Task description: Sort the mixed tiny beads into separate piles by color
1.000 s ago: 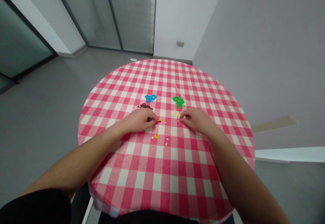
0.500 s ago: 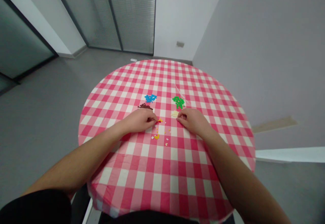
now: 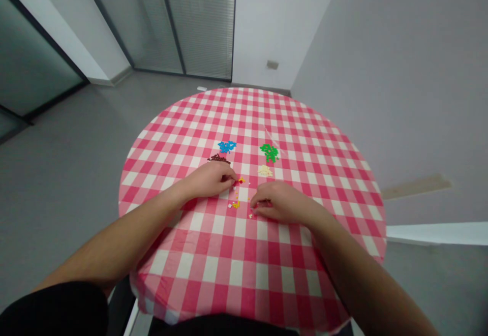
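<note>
My left hand (image 3: 211, 178) rests on the tablecloth with its fingers pinched at a tiny red and yellow block piece (image 3: 241, 180). Lower and to the right, my right hand (image 3: 280, 201) has thumb and fingers drawn together over the cloth beside small white pieces; what it pinches, if anything, is too small to make out. A cluster of yellow pieces (image 3: 236, 205) and a white piece (image 3: 230, 206) lie between the hands, with a pale piece (image 3: 250, 216) just below the right fingertips. Beyond the left hand is a pile of dark brown pieces (image 3: 219, 158).
Farther back are a blue pile (image 3: 227, 146) and a green pile (image 3: 269, 152) of small pieces. Cream pieces (image 3: 265, 171) lie above the right hand. A red and white checked tablecloth (image 3: 244, 112) covers the round table. Walls and a glass partition (image 3: 202, 26) stand behind it.
My right hand has moved from beside the cream pieces toward me and a little left, down to the small white pieces. The left hand has stayed at the red and yellow piece.
</note>
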`<control>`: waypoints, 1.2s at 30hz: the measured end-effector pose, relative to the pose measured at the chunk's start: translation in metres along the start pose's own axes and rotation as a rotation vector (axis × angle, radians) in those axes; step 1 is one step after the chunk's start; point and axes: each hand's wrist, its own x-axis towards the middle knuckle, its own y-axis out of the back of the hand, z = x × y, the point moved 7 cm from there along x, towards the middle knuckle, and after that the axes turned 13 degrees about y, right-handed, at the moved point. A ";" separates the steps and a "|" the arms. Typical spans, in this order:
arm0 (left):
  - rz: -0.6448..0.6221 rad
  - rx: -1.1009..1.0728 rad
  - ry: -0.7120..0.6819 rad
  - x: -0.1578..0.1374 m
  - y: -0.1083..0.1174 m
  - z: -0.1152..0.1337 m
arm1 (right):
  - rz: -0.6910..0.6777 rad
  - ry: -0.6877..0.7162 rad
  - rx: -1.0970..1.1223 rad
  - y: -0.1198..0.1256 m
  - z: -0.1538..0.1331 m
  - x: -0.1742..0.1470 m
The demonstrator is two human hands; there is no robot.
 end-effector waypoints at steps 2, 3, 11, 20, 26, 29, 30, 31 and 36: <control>-0.007 0.002 0.001 0.000 -0.001 0.000 | -0.053 0.007 0.001 -0.007 -0.006 0.002; -0.009 0.002 0.002 0.000 -0.001 0.000 | -0.070 0.005 -0.008 -0.010 -0.007 0.003; 0.007 -0.003 0.012 0.000 0.000 -0.004 | -0.108 0.036 -0.076 -0.019 -0.010 0.007; 0.082 -0.061 0.091 0.000 0.013 -0.014 | 0.229 -0.191 -0.092 0.026 0.031 -0.012; 0.125 -0.045 0.119 -0.001 0.018 -0.020 | 0.280 -0.301 -0.151 0.031 0.052 -0.020; 0.133 -0.056 0.129 -0.001 0.019 -0.021 | 0.301 -0.342 -0.180 0.029 0.056 -0.020; 0.130 -0.059 0.129 0.000 0.019 -0.021 | 0.301 -0.355 -0.188 0.029 0.057 -0.020; 0.125 -0.060 0.128 0.000 0.018 -0.021 | 0.298 -0.366 -0.196 0.029 0.058 -0.020; 0.097 -0.066 0.108 0.000 0.015 -0.017 | 0.263 -0.311 -0.229 0.028 0.056 -0.017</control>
